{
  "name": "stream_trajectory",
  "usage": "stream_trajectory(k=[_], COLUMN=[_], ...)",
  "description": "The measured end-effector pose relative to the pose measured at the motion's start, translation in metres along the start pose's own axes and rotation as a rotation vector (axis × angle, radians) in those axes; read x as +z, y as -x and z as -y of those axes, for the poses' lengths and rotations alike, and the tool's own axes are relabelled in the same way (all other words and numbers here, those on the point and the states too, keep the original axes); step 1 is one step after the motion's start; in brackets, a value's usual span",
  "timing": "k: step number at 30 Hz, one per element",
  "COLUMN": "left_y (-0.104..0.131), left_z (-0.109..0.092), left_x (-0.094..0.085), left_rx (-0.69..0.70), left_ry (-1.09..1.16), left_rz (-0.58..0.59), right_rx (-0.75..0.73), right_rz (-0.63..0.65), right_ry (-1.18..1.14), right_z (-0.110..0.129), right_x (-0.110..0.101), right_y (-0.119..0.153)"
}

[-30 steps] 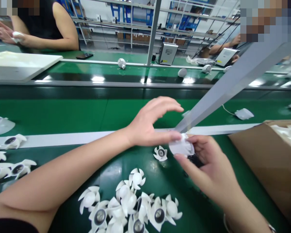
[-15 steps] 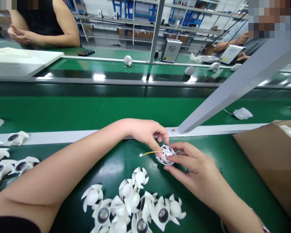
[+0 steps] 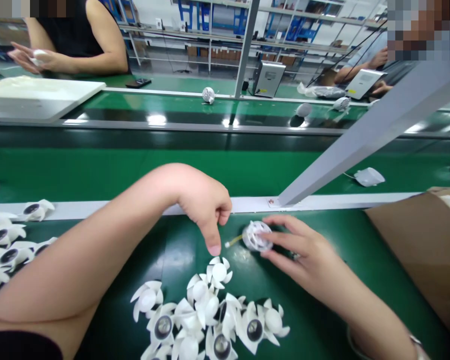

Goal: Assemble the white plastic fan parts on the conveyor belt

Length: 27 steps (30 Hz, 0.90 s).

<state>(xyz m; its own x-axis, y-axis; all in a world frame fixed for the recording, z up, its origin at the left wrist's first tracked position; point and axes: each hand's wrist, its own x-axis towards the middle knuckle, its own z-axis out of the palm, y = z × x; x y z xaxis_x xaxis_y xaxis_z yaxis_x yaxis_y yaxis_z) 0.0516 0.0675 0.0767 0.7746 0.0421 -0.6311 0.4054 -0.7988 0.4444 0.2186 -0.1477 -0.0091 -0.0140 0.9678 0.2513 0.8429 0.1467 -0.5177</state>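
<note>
My right hand grips a small round white fan housing from its right side, fingers around the rim. A short yellow wire with a white connector sticks out to the left of it. My left hand is empty, with the thumb stretched down and apart from the curled fingers. Its thumb tip is just above the topmost white fan blade of a pile; whether they touch I cannot tell. Below lie several more white fan impellers, some showing dark hubs with metal inside.
More white impellers lie at the left edge. A cardboard box stands at the right, beside a slanted grey post. Beyond the white rail runs a green belt carrying a white housing. Two people sit across the line.
My left hand has let go of the fan housing and moved left and down toward the impeller pile. My right hand keeps the housing nearly in place. The person opposite now holds something white.
</note>
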Motion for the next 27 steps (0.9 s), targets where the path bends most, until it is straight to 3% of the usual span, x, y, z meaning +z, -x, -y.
stream_trajectory(k=[4, 7, 13, 18, 21, 27], left_y=[0.024, 0.021, -0.012, -0.020, -0.022, -0.030], left_z=[-0.010, -0.028, -0.059, -0.053, -0.047, -0.045], left_x=[-0.002, 0.010, 0.030, 0.034, 0.037, 0.038], left_rx=[-0.103, -0.071, -0.085, 0.011, 0.108, 0.256], left_ry=[-0.027, -0.059, -0.184, -0.165, -0.150, -0.153], left_rz=[-0.158, -0.159, -0.007, 0.010, -0.025, 0.040], right_rx=[0.122, 0.213, 0.286, 0.277, 0.293, 0.354], right_rz=[-0.162, -0.177, 0.083, 0.218, 0.244, 0.254], right_ry=[0.120, 0.094, 0.149, 0.161, 0.225, 0.459], right_z=[-0.005, -0.009, -0.020, -0.019, -0.016, -0.006], right_x=[0.002, -0.012, -0.037, -0.036, -0.030, -0.017], right_y=[-0.002, 0.001, 0.013, 0.017, 0.017, 0.019])
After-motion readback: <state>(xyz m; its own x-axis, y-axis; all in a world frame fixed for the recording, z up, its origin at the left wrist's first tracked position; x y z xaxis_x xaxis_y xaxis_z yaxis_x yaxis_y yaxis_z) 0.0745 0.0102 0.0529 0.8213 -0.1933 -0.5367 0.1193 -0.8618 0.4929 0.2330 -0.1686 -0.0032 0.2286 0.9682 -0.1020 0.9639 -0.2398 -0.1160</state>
